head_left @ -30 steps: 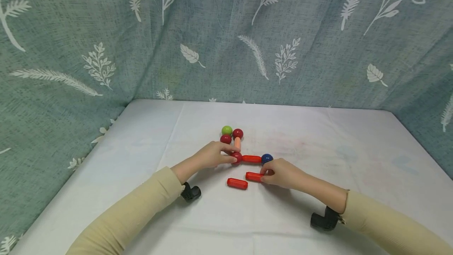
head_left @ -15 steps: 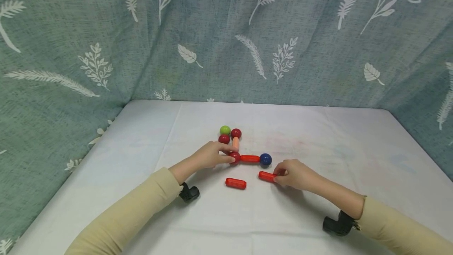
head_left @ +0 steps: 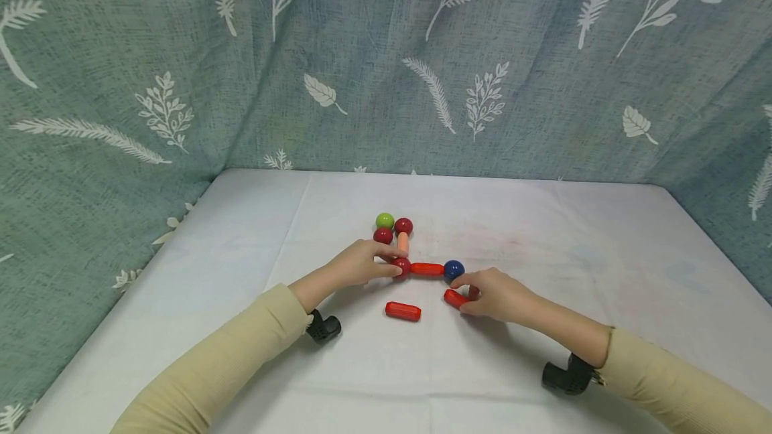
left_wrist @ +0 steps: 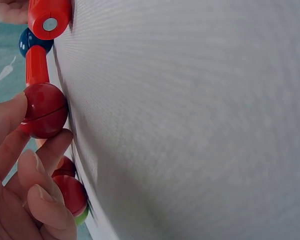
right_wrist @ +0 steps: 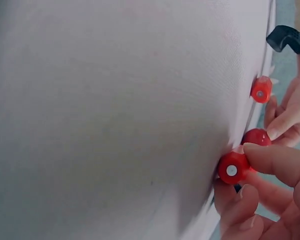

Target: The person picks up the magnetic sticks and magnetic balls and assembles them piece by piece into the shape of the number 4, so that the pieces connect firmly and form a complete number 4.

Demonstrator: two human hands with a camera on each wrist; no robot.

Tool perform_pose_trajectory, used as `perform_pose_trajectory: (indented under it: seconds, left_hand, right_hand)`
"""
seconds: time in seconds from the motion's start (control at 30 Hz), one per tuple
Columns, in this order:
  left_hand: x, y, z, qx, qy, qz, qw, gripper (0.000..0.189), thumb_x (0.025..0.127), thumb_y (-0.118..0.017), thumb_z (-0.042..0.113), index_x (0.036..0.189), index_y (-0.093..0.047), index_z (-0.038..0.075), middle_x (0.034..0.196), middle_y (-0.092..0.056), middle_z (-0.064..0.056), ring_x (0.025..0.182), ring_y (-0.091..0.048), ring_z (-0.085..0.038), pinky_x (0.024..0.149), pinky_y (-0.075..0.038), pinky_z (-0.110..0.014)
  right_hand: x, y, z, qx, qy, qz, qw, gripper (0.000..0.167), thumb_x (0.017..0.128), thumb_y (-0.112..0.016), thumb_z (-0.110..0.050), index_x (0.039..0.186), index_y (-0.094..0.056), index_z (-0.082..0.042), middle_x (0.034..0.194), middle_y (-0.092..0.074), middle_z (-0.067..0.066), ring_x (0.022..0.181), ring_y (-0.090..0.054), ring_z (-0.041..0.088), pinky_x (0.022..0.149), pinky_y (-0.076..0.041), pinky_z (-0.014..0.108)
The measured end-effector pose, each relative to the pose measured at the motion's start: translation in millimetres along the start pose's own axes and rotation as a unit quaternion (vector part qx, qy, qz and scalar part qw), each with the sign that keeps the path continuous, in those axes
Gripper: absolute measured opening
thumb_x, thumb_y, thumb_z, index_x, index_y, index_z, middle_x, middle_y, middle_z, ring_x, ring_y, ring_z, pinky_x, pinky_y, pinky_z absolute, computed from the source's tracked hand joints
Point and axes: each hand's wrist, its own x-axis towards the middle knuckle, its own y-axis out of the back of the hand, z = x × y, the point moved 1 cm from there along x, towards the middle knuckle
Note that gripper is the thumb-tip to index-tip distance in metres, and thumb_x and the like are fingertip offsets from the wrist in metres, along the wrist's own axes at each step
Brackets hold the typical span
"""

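2 hands separately pinch a glossy ball and seemingly ridged rod.

Free white cloth beyond the right hand, gap between loose rod and held rod; blue ball just past the latter, left hand blocking the red ball's left.
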Motion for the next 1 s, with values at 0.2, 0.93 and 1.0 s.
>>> perform_pose_trajectory:
  seconds: [0.2,0.93,1.0]
  left_hand:
    - [-0.1,0.8,1.0,0.002,-0.005,0.000,1.0000,0.035,0.083,-0.067,0.028,0.118,-0.064,0.025,0.080,-0.060,0.002,0.049,-0.041,-0.011,0.050,-0.037,-0.023]
    - [-1.8,0.7,1.2,-0.004,0.005,-0.001,1.0000,0.035,0.083,-0.068,0.028,0.117,-0.064,0.026,0.077,-0.060,0.002,0.047,-0.043,-0.012,0.049,-0.037,-0.023]
    - [-1.7,0.7,1.4,-0.004,0.003,-0.001,1.0000,0.035,0.083,-0.068,0.028,0.117,-0.064,0.026,0.076,-0.059,0.002,0.047,-0.042,-0.012,0.048,-0.036,-0.023]
  right_hand:
    - [-4.0,2.5,3.4,-0.006,-0.001,-0.034,0.9994,0.039,0.079,-0.069,-0.010,0.117,-0.062,-0.018,0.067,-0.050,-0.002,0.060,-0.045,0.012,0.052,-0.035,0.022]
    - [-1.8,22.1,21.9,0.077,-0.005,-0.011,0.9970,0.043,0.083,-0.062,-0.012,0.124,-0.052,-0.010,0.079,-0.057,0.002,0.063,-0.052,0.015,0.058,-0.045,0.028]
    - [0.7,26.6,24.0,0.091,0.003,-0.001,0.9958,0.043,0.083,-0.062,-0.011,0.125,-0.051,-0.008,0.080,-0.058,0.003,0.062,-0.053,0.015,0.058,-0.046,0.028]
